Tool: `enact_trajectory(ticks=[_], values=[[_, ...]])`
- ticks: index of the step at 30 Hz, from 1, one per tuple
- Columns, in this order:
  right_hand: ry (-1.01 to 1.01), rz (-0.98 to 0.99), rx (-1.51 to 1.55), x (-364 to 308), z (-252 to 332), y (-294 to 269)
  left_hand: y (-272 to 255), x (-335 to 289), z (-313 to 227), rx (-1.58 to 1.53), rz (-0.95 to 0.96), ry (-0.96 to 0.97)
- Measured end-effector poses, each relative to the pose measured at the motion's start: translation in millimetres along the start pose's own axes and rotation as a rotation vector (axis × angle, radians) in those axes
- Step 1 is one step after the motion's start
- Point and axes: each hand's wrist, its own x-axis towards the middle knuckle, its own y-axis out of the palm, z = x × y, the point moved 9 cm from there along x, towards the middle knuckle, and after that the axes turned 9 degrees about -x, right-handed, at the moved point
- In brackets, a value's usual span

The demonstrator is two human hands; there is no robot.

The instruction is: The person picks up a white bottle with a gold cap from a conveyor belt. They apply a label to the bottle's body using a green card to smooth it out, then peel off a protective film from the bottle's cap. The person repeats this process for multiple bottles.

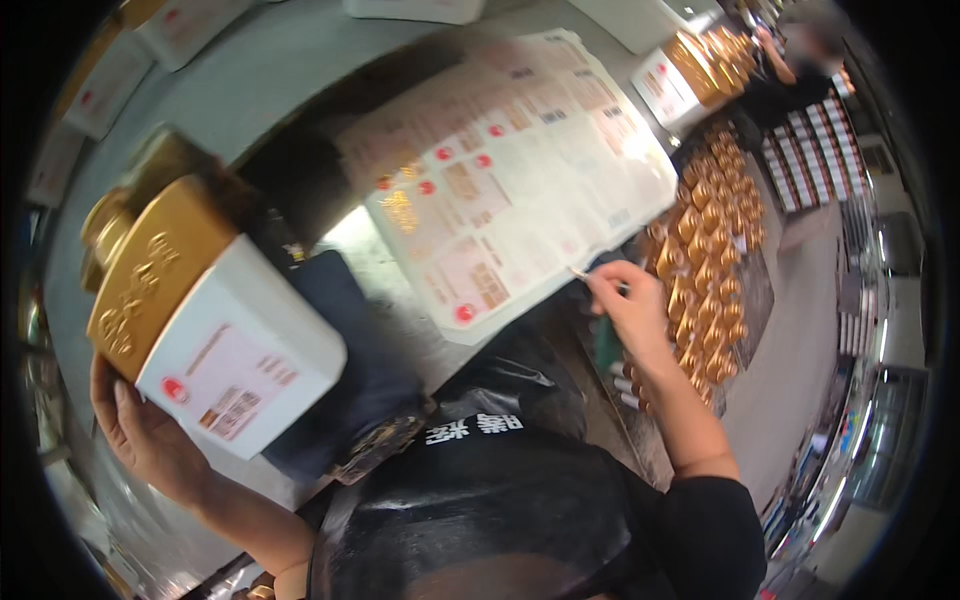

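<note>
Left of the label sheet [540,210], holding a tilted white bottle [240,350] with a gold top in the left grip [150,440], curled against its side. At the sheet's near right edge, pressing thumb and forefinger of the right grip [635,305] together; too blurred to tell on what. Right of the sheet, crowded pointed gold pieces [705,270].

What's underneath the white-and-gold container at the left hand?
Dark blue cloth shows along the right side of the container, and the left hand touches its lower left edge. What lies directly beneath is covered by the container itself.
</note>
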Motion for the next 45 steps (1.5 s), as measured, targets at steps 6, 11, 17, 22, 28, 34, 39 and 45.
enact_trajectory(ticks=[6,11,17,22,28,34,39,45], values=[[-0.535,-0.105,-0.606,-7,178,-13,72,6,-36,0.31,0.269,0.196],[-0.897,0.449,-0.052,-49,350,79,106,22,-54,0.455,0.366,0.252],[-0.926,0.652,-0.048,-26,387,155,123,50,-56,0.658,0.476,0.218],[-0.865,0.66,-0.135,-13,380,159,135,66,-34,0.721,0.654,0.153],[-0.887,0.674,-0.175,-12,382,160,150,83,-21,0.698,0.757,0.001],[-0.935,0.707,-0.205,-13,388,163,150,88,-18,0.608,0.842,-0.051],[-0.959,0.708,-0.247,-11,390,164,150,91,-15,0.599,0.851,-0.109],[-0.991,0.686,-0.296,-11,392,164,152,92,-10,0.547,0.879,-0.17]])
